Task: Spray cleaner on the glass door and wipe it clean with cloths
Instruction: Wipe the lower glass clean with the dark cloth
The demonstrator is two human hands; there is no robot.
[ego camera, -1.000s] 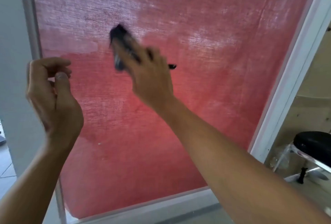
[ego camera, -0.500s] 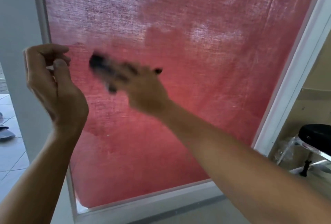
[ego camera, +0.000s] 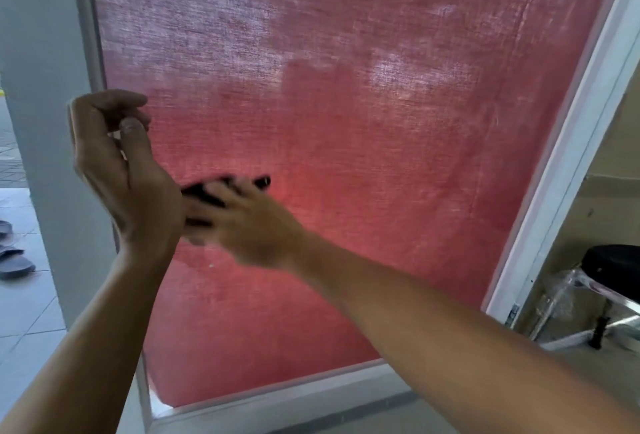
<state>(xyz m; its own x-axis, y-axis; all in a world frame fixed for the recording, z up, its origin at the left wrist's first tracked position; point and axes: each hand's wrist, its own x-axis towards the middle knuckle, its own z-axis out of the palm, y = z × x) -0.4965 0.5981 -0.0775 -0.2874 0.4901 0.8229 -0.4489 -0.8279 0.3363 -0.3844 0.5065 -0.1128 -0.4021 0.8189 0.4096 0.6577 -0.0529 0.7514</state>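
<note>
Gripping a blurred dark cloth (ego camera: 204,194), right hand (ego camera: 249,225) crosses hazy glass door (ego camera: 346,121); left hand (ego camera: 114,163) curled, empty.

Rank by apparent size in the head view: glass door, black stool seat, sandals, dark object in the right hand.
1. glass door
2. black stool seat, cut off by the frame edge
3. sandals, partly cropped
4. dark object, blurred and mostly hidden by the hands

Nearness makes 2 to 4 unsure.

Both forearms are bare, with no sleeves in view. The left hand (ego camera: 114,170) and right hand (ego camera: 249,225) wear no gloves. No rings or watch show.
</note>
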